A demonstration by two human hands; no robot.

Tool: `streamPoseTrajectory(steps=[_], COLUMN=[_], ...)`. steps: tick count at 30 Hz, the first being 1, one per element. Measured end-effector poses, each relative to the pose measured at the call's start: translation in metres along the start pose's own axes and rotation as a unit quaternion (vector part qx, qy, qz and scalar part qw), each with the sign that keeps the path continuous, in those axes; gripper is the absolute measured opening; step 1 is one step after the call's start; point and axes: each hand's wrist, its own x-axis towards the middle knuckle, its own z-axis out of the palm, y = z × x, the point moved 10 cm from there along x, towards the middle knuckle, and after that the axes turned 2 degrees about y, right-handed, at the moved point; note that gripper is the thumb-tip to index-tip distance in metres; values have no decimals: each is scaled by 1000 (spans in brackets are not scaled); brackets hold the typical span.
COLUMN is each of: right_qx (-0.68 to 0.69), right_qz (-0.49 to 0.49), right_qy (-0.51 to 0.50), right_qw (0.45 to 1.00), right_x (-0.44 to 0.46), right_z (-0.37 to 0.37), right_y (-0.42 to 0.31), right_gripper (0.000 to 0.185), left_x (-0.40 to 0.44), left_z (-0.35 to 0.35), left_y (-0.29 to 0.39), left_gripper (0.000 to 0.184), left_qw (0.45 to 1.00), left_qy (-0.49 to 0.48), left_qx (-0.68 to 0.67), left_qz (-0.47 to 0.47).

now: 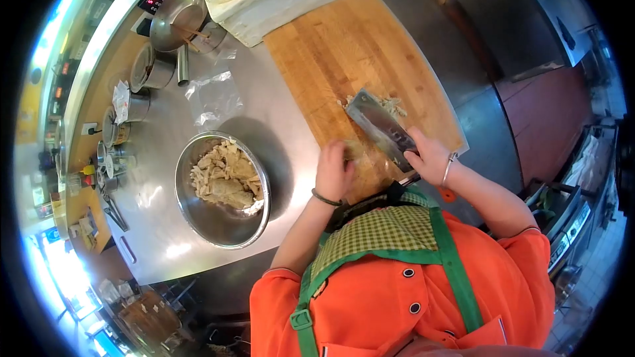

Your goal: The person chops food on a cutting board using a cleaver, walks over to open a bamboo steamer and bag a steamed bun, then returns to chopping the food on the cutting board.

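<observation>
Cleaver (378, 124) in right grip (431, 157), over wooden board (337, 46)

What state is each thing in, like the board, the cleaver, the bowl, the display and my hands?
Cutting board: partly covered with pale shreds.
Cleaver: in hand, blade beside the shreds.
Right hand: grip closed on the cleaver.
Left hand: curled at the board, grip unclear.
Metal bowl: open, partly filled with pale pieces.
Digital display: lit red.
</observation>
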Motion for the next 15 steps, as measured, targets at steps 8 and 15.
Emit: streamPoseTrajectory(steps=[8,15], right_qx=[-33,-122], right_qz=[-37,-44], right_qy=[-41,-121], right_qw=[998,984], right_x=[5,5], right_z=[17,37], right_y=[-21,-47], right_gripper=[32,27], left_x=[-18,-24], left_z=[-20,-27], left_y=[-27,-18], left_gripper=[41,37], left_qw=[989,978], left_qy=[82,160], left_qx=[20,-5], left_qz=[-122,-133])
